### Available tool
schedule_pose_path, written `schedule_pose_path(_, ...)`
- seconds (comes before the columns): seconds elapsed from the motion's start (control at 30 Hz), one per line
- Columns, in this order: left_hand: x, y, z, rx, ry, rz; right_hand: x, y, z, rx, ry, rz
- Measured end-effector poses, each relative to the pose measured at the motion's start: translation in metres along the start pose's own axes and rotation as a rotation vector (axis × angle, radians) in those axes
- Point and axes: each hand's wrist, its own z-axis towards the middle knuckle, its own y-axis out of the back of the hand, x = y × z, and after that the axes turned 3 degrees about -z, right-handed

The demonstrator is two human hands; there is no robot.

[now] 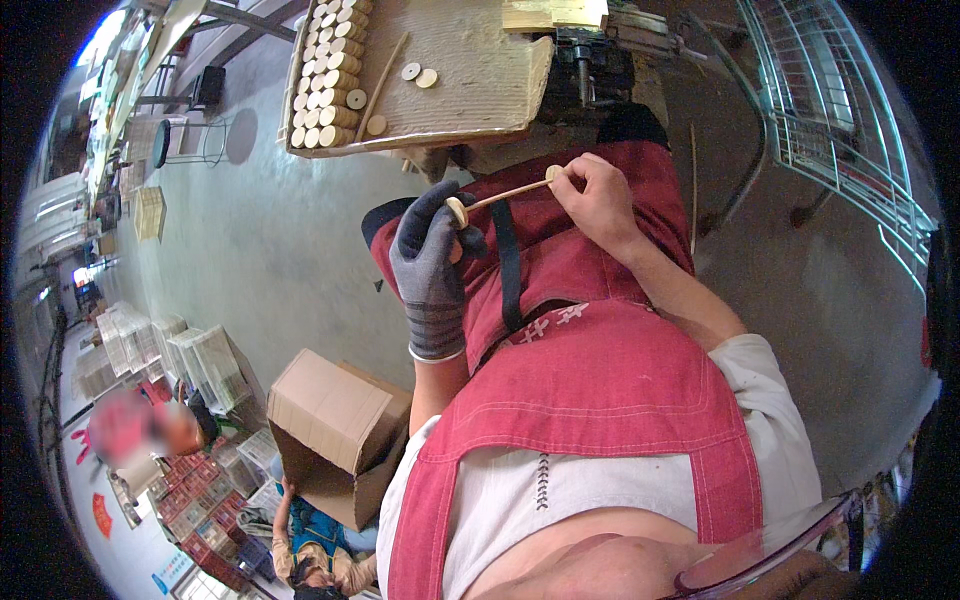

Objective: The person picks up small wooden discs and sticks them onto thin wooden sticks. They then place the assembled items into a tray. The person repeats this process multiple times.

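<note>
A thin wooden stick (508, 193) spans the gap between my two hands, above the lap of my red apron. My left hand (428, 262), in a grey knitted glove, is closed around a round wooden disc (457, 211) at the stick's left end. At the other end, the bare fingers of my right hand (597, 203) pinch a smaller wooden disc (553, 174). Beyond my knees, a board-like tray (480, 85) carries rows of stacked wooden discs (335, 72) along its left side. Loose discs (427, 78) and a longer stick (385, 82) lie on it too.
A dark metal machine part (588, 75) stands right of the tray. Further right is a wire rack cart (830, 140). Open cardboard boxes (335, 395) are at lower left, with another person (322, 540) beside them. A stool (163, 143) stands on the floor at upper left.
</note>
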Motion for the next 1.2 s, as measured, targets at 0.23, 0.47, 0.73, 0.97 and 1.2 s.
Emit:
schedule_pose_path(0.23, -0.023, -0.004, 0.004, -0.012, 0.338, -0.37, -0.026, -0.024, -0.011, 0.219, -0.177, 0.386)
schedule_pose_path(0.47, -0.031, -0.01, 0.013, 0.035, 0.127, -0.311, -0.011, -0.021, -0.011, 0.441, -0.473, 0.797)
schedule_pose_path(0.73, -0.002, -0.015, 0.005, 0.067, 0.108, -0.362, -0.026, -0.022, -0.004, 0.405, -0.51, 0.822)
schedule_pose_path(0.97, 0.005, -0.02, 0.005, 0.069, 0.294, -0.487, -0.017, -0.016, 0.0, 0.347, -0.568, 0.828)
schedule_pose_path(1.2, 0.003, -0.021, 0.006, 0.073, 0.24, -0.486, -0.018, -0.018, 0.001, 0.366, -0.535, 0.823)
